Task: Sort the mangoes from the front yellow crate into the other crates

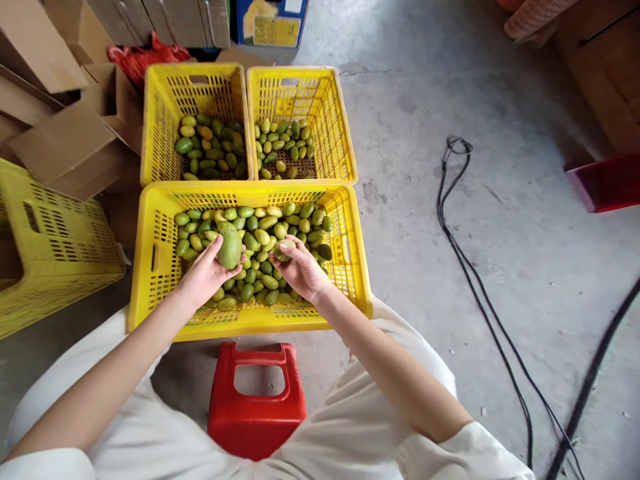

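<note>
A yellow plastic crate (150,293) right in front of me holds several green and yellowish mangoes. My left hand (207,272) is closed round a large green mango (230,249) just above the pile. My right hand (300,268) grips a smaller green mango (284,249) beside it. Both hands are over the middle of this crate. Behind it stand two more yellow crates side by side, the left crate (160,120) with larger mangoes, the right crate (335,127) with smaller ones.
A red plastic stool (255,413) is between my knees. An upturned yellow crate (55,247) and cardboard boxes (65,147) are at the left. Black cables (480,300) run over the concrete floor on the right, near a red box (605,181).
</note>
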`<move>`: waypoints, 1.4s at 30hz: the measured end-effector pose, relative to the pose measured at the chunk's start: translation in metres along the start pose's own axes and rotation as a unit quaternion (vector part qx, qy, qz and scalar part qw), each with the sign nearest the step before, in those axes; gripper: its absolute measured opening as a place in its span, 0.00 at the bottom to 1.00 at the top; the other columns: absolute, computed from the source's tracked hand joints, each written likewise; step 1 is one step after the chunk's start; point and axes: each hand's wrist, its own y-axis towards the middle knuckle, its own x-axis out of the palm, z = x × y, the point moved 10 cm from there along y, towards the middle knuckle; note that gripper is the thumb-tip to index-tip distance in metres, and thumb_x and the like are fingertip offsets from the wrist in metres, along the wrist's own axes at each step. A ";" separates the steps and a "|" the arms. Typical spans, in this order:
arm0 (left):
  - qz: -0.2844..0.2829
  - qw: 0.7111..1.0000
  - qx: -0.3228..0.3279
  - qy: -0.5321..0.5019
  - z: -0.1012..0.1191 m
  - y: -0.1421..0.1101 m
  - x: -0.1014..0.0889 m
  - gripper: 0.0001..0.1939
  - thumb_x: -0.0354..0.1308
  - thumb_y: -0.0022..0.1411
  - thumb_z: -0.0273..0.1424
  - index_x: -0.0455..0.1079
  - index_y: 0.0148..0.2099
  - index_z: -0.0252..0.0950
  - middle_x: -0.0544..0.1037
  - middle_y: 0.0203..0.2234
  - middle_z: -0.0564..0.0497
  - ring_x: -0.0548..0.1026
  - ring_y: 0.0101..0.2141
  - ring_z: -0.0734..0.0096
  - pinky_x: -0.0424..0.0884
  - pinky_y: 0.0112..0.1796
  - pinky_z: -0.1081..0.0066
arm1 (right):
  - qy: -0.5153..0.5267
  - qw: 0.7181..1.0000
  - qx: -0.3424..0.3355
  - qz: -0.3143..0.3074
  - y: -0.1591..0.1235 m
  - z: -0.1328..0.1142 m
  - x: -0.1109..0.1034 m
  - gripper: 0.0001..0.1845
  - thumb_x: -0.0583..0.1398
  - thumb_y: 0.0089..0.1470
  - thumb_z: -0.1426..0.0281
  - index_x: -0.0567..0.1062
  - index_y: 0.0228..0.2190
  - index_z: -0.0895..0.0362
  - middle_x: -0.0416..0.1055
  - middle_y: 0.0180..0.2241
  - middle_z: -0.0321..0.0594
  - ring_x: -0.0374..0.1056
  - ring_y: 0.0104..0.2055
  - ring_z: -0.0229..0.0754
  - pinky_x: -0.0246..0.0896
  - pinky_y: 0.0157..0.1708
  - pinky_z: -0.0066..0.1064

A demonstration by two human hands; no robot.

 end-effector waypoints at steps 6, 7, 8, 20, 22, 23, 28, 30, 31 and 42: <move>0.036 0.999 -0.016 -0.014 0.004 -0.004 0.002 0.13 0.63 0.89 0.37 0.86 0.62 0.38 0.92 0.43 0.44 0.87 0.35 0.62 0.84 0.37 0.69 | -0.008 1.000 0.023 0.001 -0.004 0.001 0.001 0.28 0.84 0.52 0.68 0.79 0.48 0.46 0.86 0.42 0.31 0.82 0.42 0.41 0.79 0.43 0.30; 0.041 0.999 -0.014 -0.019 0.005 -0.005 0.002 0.13 0.62 0.89 0.35 0.86 0.62 0.38 0.92 0.43 0.44 0.87 0.35 0.62 0.85 0.38 0.68 | -0.010 1.000 0.026 0.001 -0.004 0.001 0.001 0.25 0.83 0.55 0.66 0.80 0.48 0.47 0.86 0.42 0.32 0.80 0.40 0.41 0.78 0.39 0.29; 0.040 0.999 -0.010 -0.021 0.005 -0.005 0.003 0.13 0.61 0.88 0.32 0.86 0.62 0.38 0.92 0.43 0.44 0.86 0.35 0.62 0.85 0.38 0.68 | -0.014 1.000 0.026 -0.001 -0.004 0.001 0.002 0.23 0.83 0.58 0.63 0.80 0.47 0.47 0.86 0.42 0.33 0.79 0.38 0.40 0.75 0.36 0.28; -0.009 0.999 0.043 -0.021 0.006 -0.002 -0.001 0.11 0.80 0.74 0.37 0.86 0.52 0.37 0.92 0.46 0.44 0.88 0.42 0.62 0.85 0.43 0.69 | -0.008 0.995 0.085 -0.048 0.005 0.011 0.001 0.30 0.73 0.72 0.42 0.74 0.33 0.51 0.79 0.29 0.37 0.53 0.20 0.32 0.42 0.16 0.25; -0.002 0.998 0.034 -0.049 0.009 -0.005 0.005 0.11 0.74 0.81 0.39 0.85 0.49 0.36 0.91 0.44 0.44 0.83 0.36 0.68 0.83 0.37 0.71 | -0.010 0.996 0.075 -0.042 0.006 0.010 0.000 0.27 0.76 0.71 0.45 0.75 0.35 0.51 0.81 0.31 0.36 0.55 0.21 0.31 0.44 0.18 0.23; 0.001 0.998 0.029 -0.062 0.010 -0.007 0.008 0.12 0.71 0.84 0.39 0.85 0.49 0.36 0.90 0.42 0.44 0.82 0.34 0.69 0.82 0.36 0.72 | -0.011 0.997 0.068 -0.037 0.005 0.009 0.000 0.25 0.78 0.69 0.48 0.77 0.37 0.51 0.82 0.33 0.36 0.58 0.22 0.32 0.48 0.19 0.23; 0.024 0.996 -0.021 -0.080 0.009 -0.015 0.016 0.18 0.57 0.92 0.39 0.84 0.54 0.34 0.84 0.34 0.46 0.82 0.31 0.68 0.78 0.28 0.75 | -0.005 1.000 0.019 -0.011 0.003 0.003 -0.001 0.17 0.82 0.62 0.62 0.84 0.47 0.49 0.84 0.39 0.32 0.76 0.35 0.38 0.75 0.35 0.26; 0.032 0.996 -0.043 -0.074 0.007 -0.019 0.019 0.20 0.54 0.93 0.41 0.83 0.53 0.34 0.82 0.33 0.47 0.81 0.29 0.68 0.73 0.23 0.77 | -0.001 1.000 0.005 -0.001 0.003 0.001 -0.003 0.21 0.84 0.58 0.66 0.85 0.49 0.47 0.85 0.42 0.31 0.81 0.40 0.40 0.81 0.43 0.29; 0.039 0.995 -0.049 -0.071 0.006 -0.021 0.019 0.21 0.53 0.94 0.41 0.82 0.52 0.35 0.82 0.32 0.47 0.81 0.28 0.68 0.70 0.20 0.78 | 0.001 1.000 0.000 0.002 0.004 0.001 -0.003 0.23 0.84 0.56 0.68 0.85 0.49 0.47 0.87 0.43 0.31 0.82 0.43 0.41 0.82 0.46 0.30; 0.079 0.994 -0.037 -0.066 0.010 -0.024 0.016 0.21 0.54 0.94 0.40 0.82 0.50 0.36 0.85 0.32 0.46 0.84 0.28 0.68 0.73 0.22 0.79 | 0.115 0.993 -0.001 0.008 0.006 -0.008 -0.011 0.20 0.84 0.61 0.60 0.79 0.38 0.49 0.84 0.37 0.34 0.78 0.37 0.41 0.73 0.29 0.27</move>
